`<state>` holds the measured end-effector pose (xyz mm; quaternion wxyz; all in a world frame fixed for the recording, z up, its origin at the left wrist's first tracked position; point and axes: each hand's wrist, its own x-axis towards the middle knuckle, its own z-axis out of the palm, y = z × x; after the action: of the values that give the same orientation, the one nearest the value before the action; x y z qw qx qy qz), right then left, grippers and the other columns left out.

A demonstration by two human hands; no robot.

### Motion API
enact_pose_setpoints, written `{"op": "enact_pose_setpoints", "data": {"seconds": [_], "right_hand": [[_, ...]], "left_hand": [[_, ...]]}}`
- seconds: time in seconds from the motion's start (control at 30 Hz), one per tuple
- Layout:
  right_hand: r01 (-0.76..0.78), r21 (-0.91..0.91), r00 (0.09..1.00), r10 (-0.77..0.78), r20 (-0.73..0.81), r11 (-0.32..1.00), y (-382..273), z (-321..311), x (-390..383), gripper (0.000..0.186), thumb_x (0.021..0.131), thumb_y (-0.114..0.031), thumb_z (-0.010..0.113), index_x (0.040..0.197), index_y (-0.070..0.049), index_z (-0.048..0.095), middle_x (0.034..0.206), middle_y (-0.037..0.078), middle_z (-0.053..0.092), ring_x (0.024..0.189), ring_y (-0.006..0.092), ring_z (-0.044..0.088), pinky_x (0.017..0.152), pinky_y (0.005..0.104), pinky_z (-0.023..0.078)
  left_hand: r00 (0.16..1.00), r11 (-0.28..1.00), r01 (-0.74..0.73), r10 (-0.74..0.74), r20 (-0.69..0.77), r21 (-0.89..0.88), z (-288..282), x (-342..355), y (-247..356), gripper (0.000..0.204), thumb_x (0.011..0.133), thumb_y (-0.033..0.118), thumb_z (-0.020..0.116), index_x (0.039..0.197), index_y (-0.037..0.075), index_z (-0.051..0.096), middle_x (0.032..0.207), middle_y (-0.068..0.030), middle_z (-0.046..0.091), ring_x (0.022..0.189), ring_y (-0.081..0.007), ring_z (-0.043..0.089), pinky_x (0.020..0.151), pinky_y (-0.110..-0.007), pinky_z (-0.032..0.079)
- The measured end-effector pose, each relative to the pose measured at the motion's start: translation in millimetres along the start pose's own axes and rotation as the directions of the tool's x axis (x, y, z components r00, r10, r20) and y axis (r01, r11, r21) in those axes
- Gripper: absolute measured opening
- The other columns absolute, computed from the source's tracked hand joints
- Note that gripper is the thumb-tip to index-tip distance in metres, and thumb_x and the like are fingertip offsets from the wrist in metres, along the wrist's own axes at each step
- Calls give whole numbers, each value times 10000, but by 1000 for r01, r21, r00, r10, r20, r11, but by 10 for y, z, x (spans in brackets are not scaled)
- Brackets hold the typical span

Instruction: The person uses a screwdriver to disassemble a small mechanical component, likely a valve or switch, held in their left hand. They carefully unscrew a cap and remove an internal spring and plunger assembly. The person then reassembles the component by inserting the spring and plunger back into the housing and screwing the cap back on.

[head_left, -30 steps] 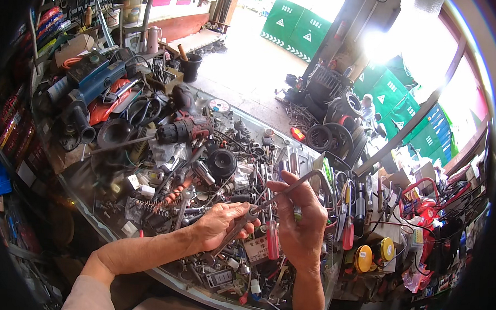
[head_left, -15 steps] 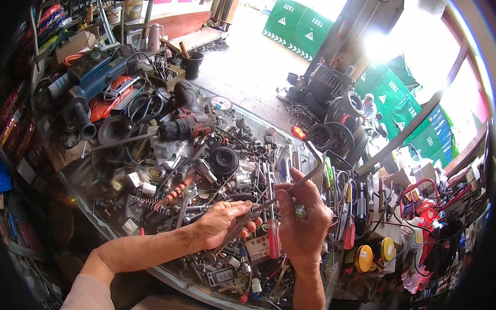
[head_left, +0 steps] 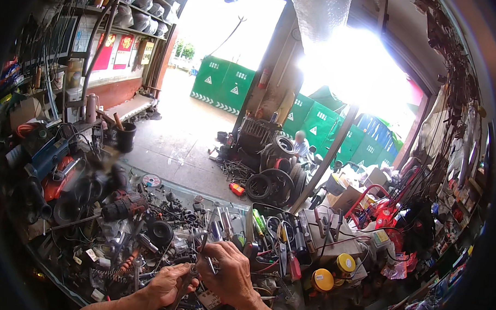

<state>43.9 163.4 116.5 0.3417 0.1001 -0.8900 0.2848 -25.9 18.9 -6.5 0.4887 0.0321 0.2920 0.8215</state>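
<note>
In the head view, the wrench (head_left: 182,292) sits low and near the middle, above the cluttered bench, its ring end up beside the right hand (head_left: 230,272). The left hand (head_left: 166,287) pinches it narrowly, thumb on top near the ring and fingers curled beneath. The right hand is closed around a dark rod (head_left: 203,241), whose upper end shows above the knuckles; its fingertips are hard to make out, and whether rod and ring touch I cannot tell. Both pieces look like steel, so they should be stiff, fairly heavy for their size and in little danger of breaking; any oil on them would make them slippery. The wrench's flat shank seems the surest hold, with fingers clear of the ring, and the rod is best gripped along its length. Left of the hands lie a spring (head_left: 112,274), a black disc (head_left: 160,233) and a drill (head_left: 124,206).
</note>
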Motion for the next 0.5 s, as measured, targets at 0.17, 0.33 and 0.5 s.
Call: {"op": "enact_pose_setpoints", "data": {"seconds": [0.17,0.33,0.5], "right_hand": [[-14,-36,1000,14,4,999,-37,45,-13,162,772,-91,654,897,-18,580,774,124,599,721,327,595,642,400,480],[-98,-37,990,101,97,995,-148,66,10,136,770,-105,715,846,-18,643,768,117,645,700,298,645,626,370,503],[-158,101,986,162,-35,982,-217,105,45,105,750,-81,716,825,-47,651,751,117,625,652,273,618,587,344,499]], "left_hand": [[998,997,-47,50,-44,57,-28,7,-45,211,1012,201,452,1074,36,567,930,-75,653,744,-187,655,646,-275,529],[995,995,-43,50,-84,90,87,-89,1,172,994,169,475,1066,56,583,905,-43,636,789,-154,623,626,-302,519],[990,999,-9,13,-141,32,110,-85,17,174,997,172,476,1042,39,578,867,-65,631,719,-152,628,586,-250,511]]}}
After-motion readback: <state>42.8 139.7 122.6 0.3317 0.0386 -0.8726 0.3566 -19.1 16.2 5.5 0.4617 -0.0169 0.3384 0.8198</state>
